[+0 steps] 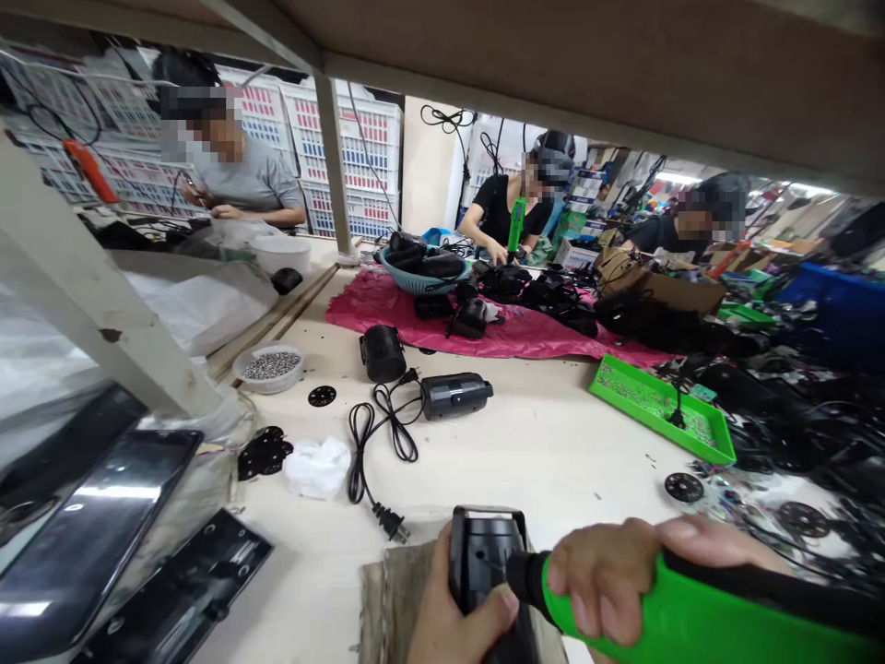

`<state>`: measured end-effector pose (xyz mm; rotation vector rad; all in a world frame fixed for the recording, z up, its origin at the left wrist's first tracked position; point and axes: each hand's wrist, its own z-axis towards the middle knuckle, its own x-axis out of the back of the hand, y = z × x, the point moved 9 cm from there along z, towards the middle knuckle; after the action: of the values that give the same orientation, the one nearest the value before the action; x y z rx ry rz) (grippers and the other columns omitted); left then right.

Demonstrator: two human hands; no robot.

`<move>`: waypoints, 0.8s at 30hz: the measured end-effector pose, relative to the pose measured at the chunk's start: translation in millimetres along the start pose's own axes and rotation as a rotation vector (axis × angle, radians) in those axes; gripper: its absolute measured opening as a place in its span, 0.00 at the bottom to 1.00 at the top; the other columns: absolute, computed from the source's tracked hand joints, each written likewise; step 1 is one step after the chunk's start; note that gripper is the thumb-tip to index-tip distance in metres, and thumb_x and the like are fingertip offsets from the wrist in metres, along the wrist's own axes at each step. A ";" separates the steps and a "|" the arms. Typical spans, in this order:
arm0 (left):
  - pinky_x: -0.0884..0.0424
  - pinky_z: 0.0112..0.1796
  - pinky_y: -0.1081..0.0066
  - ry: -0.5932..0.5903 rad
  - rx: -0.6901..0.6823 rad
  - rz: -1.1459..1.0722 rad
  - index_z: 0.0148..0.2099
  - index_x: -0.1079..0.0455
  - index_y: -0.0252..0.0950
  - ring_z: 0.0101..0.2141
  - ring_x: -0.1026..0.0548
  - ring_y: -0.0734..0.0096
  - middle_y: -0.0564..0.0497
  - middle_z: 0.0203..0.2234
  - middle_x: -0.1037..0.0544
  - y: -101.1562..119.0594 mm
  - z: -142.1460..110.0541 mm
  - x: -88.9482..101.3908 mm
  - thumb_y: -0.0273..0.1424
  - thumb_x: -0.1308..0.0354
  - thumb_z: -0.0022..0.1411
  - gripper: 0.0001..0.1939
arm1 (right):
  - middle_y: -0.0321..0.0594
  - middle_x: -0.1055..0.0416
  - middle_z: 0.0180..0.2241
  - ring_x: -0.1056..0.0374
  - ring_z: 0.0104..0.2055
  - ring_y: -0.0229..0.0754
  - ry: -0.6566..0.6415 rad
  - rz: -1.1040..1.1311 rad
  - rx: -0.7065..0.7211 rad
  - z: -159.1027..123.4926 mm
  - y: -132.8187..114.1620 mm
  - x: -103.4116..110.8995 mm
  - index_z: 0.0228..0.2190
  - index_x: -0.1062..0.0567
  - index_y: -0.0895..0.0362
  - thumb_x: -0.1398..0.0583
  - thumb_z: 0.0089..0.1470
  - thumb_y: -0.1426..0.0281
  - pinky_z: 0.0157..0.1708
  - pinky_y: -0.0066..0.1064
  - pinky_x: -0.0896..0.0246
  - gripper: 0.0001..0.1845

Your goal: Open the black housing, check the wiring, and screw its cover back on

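At the front edge of the table, my left hand (460, 609) is wrapped round a black plastic housing (484, 553) that rests on a worn cloth pad (391, 590). My right hand (622, 576) grips a green and black electric screwdriver (733, 609), its dark nose against or just beside the housing. The screwdriver's tip is hidden, so I cannot tell whether it sits on a screw. Beyond my hands lies a black cylindrical unit (454, 396) with a coiled power cord (387, 429), and beside it another black cylindrical part (383, 353).
A tub of small screws (273, 365), black discs (266, 452) and a crumpled white bag (318, 466) lie on the left. A green tray (664, 415) stands on the right. Behind are a pink sheet (407, 323) and blue basket (421, 275). A shelf post (117, 304) slants at left; co-workers sit opposite.
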<state>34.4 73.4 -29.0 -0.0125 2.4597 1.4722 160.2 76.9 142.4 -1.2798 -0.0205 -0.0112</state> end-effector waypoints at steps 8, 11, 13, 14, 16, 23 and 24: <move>0.42 0.55 0.59 -0.033 -0.092 0.099 0.59 0.46 0.25 0.53 0.31 0.50 0.33 0.52 0.28 4.2 -0.9 -2.7 0.39 0.39 0.42 0.44 | 0.33 0.27 0.20 0.32 0.21 0.42 0.191 0.420 0.160 2.4 -1.3 -18.8 0.36 0.24 0.46 0.35 0.47 0.49 0.25 0.35 0.33 0.19; 0.39 0.54 0.59 -0.063 -0.102 0.084 0.58 0.44 0.27 0.51 0.29 0.52 0.34 0.49 0.25 7.9 -0.9 -3.9 0.40 0.39 0.44 0.41 | 0.30 0.32 0.17 0.38 0.17 0.37 0.347 0.429 0.209 1.0 -1.8 -16.9 0.32 0.25 0.49 0.35 0.36 0.39 0.20 0.29 0.37 0.30; 0.38 0.53 0.59 -0.056 -0.109 0.066 0.57 0.42 0.28 0.49 0.28 0.52 0.35 0.47 0.24 11.7 -1.6 -3.8 0.41 0.38 0.44 0.40 | 0.29 0.34 0.16 0.39 0.16 0.35 0.403 0.431 0.207 0.8 0.4 -15.6 0.30 0.26 0.50 0.38 0.36 0.37 0.19 0.28 0.38 0.31; 0.37 0.52 0.59 -0.048 -0.115 0.058 0.56 0.42 0.28 0.49 0.27 0.51 0.36 0.47 0.24 13.7 -2.0 -3.5 0.41 0.38 0.44 0.39 | 0.29 0.34 0.16 0.39 0.16 0.35 0.402 0.426 0.214 1.1 0.5 -17.2 0.30 0.26 0.50 0.38 0.37 0.37 0.20 0.28 0.37 0.31; 0.37 0.52 0.60 -0.027 -0.125 0.054 0.55 0.40 0.28 0.49 0.27 0.51 0.37 0.46 0.23 16.2 -2.4 -2.7 0.39 0.38 0.43 0.37 | 0.29 0.34 0.16 0.39 0.16 0.35 0.404 0.409 0.243 0.1 -1.6 -20.9 0.31 0.26 0.49 0.38 0.38 0.38 0.20 0.28 0.37 0.29; 0.33 0.48 0.60 -0.009 -0.055 -0.121 0.54 0.39 0.30 0.44 0.25 0.50 0.38 0.41 0.21 6.6 -1.0 0.9 0.38 0.33 0.38 0.40 | 0.31 0.32 0.16 0.37 0.16 0.39 0.374 0.323 0.335 -16.4 -24.0 -3.5 0.34 0.23 0.46 0.39 0.46 0.42 0.19 0.33 0.36 0.23; 0.32 0.46 0.59 0.008 0.000 -0.179 0.55 0.40 0.31 0.43 0.24 0.50 0.38 0.41 0.21 1.9 -1.4 2.6 0.39 0.33 0.39 0.41 | 0.32 0.33 0.14 0.38 0.15 0.40 0.352 0.279 0.312 -19.9 -24.7 5.7 0.29 0.22 0.47 0.41 0.50 0.45 0.18 0.34 0.36 0.20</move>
<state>31.3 73.5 -27.3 -0.2330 2.3943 1.3976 165.6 50.8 160.5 -0.9455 0.4427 0.0068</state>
